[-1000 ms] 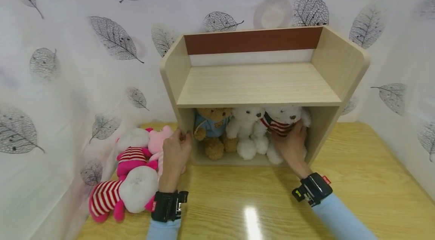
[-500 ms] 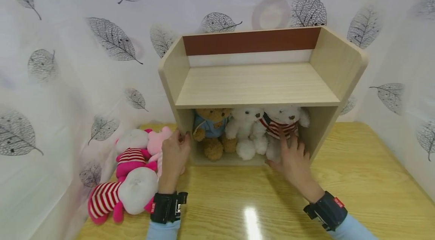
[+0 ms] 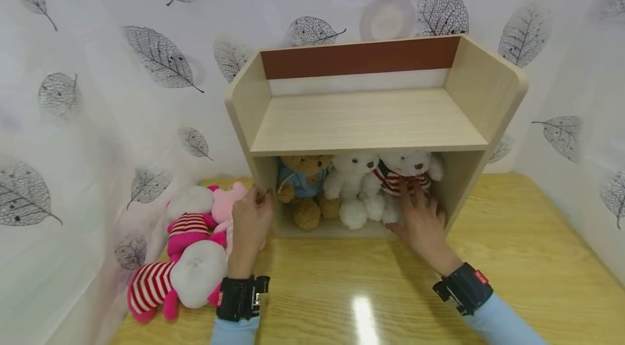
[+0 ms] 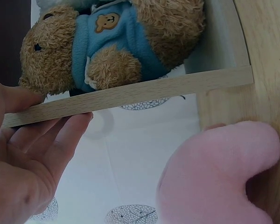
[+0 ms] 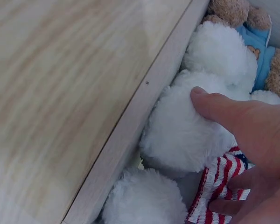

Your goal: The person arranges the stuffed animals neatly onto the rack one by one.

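A light wooden shelf unit [image 3: 371, 122] stands on the table with three teddy bears in its lower compartment. My left hand [image 3: 250, 225] pinches the front edge of its left side panel [image 4: 144, 92], thumb inside and fingers outside. Just within sits a brown bear [image 4: 109, 44] in a blue top. Beside it is a plain white bear [image 3: 350, 185]. At the right sits a white bear [image 3: 409, 162] in a red-and-white striped shirt. My right hand [image 3: 425, 228] has its fingers spread against this bear's front, the thumb [image 5: 210, 102] resting on white fur.
Several pink-and-white plush toys [image 3: 197, 272] lie left of the shelf, close to my left forearm. One, a pale pink toy [image 4: 219, 172], is right outside the panel. A leaf-patterned sheet [image 3: 97, 144] hangs behind. The wooden table [image 3: 312, 291] extends in front.
My right hand has let go of the striped-shirt bear, drawn back toward me and spread its fingers, now against the bear's front. My left hand has stayed on the panel.
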The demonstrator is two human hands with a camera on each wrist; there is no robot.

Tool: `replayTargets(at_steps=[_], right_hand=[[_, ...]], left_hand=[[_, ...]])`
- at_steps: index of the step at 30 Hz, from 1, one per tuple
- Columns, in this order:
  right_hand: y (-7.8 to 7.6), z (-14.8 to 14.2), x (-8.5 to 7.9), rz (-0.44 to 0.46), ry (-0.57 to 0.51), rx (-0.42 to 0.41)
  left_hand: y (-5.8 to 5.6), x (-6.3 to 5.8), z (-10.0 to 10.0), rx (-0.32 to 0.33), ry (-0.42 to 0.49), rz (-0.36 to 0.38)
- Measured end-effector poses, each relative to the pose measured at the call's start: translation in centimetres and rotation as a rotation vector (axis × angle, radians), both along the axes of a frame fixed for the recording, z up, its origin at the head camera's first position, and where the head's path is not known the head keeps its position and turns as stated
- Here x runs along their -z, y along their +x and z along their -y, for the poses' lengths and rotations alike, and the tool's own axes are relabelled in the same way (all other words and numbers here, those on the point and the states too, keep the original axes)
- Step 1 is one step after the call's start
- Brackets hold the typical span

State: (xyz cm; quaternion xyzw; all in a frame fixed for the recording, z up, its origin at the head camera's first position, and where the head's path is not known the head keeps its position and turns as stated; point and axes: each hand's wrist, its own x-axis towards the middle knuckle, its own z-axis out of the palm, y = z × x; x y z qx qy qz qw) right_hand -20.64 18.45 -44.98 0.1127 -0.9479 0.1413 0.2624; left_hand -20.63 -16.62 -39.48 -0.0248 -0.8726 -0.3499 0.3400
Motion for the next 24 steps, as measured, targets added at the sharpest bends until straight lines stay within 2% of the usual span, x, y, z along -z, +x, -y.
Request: replayTargets(at_steps=[12,24], right_hand=[[-1.6,0.1,-1.1,0.254,-0.064,0.035],[-2.1,-0.1,-0.7,0.222,-0.074,0.034]], left_hand=[[0.1,-0.3,0.0,-0.011,0.008,0.043],[0.2,-0.4,-0.1,0.002,0.006,0.025]])
